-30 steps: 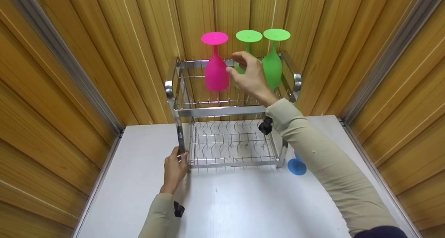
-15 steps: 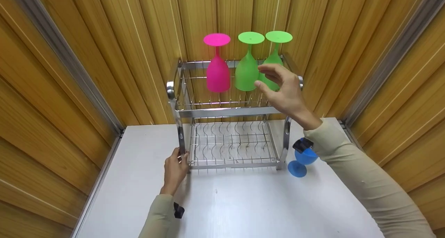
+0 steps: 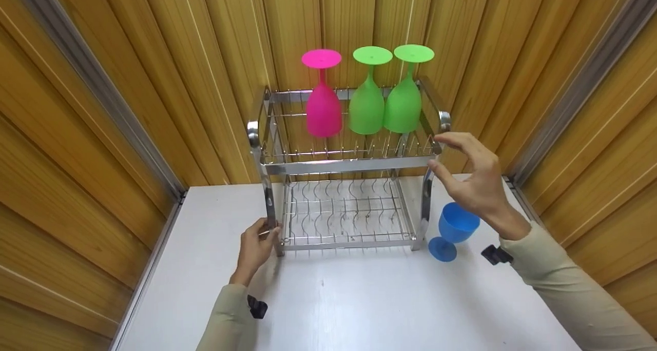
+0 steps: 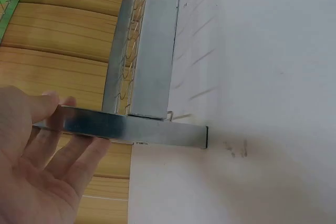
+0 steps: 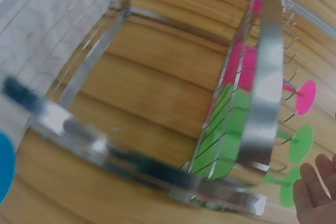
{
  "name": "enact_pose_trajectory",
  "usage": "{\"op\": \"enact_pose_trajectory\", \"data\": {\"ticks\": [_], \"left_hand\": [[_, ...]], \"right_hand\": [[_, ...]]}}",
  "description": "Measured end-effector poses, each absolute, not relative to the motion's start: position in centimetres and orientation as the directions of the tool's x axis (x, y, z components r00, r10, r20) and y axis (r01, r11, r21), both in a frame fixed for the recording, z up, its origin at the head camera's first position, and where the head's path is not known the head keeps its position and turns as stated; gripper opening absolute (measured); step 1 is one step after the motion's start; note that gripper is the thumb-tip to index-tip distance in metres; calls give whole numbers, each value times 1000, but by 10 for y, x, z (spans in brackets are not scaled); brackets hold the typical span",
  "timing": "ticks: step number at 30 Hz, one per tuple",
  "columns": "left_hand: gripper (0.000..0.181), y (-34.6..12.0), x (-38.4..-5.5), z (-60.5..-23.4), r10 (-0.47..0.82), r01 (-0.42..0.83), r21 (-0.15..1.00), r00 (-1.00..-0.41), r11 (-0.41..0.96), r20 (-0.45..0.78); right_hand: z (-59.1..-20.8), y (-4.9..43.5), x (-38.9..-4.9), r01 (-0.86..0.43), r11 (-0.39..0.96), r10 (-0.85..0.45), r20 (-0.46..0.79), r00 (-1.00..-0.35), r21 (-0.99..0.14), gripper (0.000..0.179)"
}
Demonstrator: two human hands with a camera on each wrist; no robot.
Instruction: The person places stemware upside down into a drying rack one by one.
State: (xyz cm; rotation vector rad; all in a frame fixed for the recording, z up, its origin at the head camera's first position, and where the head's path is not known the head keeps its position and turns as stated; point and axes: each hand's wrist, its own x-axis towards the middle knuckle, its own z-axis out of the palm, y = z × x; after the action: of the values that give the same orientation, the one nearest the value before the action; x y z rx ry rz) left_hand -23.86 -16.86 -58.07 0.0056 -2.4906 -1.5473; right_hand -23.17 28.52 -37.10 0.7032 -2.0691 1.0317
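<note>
The blue goblet stands upright on the counter, just beside the front right leg of the steel dish rack, towards the counter's right edge. To pick it up cleanly, I'd judge the right hand should drop past the rack's upper rail and close round the bowl. That grip hangs wide and loose just above it, holding nothing. The left hand holds the rack's front left leg. A pink goblet and two green goblets sit inverted on top.

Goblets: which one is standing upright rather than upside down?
The blue goblet, on the table by the rack's right front leg. The pink and two green ones sit inverted on the upper tier.
</note>
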Motion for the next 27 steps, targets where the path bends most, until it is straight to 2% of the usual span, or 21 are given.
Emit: {"op": "enact_pose_trajectory", "data": {"ticks": [3,6,16,21,27], "left_hand": [[24,-173,-239,-579,-121,104,904,-978,415,168],[23,-174,-238,-578,-132,106,914,-976,391,170],[29,-169,-237,-576,-121,137,913,-973,384,197],[29,-168,-237,-577,-95,112,914,-982,390,161],[30,-167,-239,-576,-63,103,900,-988,424,142]], "right_hand": [[-381,302,-230,-715,559,-148,798,-585,-421,53],[-394,319,-229,-683,591,-121,789,-602,-430,54],[-458,366,-231,-465,640,53,638,-768,-612,60],[-493,382,-232,-359,619,114,532,-839,-699,66],[-530,392,-230,-290,542,120,414,-902,-789,80]]}}
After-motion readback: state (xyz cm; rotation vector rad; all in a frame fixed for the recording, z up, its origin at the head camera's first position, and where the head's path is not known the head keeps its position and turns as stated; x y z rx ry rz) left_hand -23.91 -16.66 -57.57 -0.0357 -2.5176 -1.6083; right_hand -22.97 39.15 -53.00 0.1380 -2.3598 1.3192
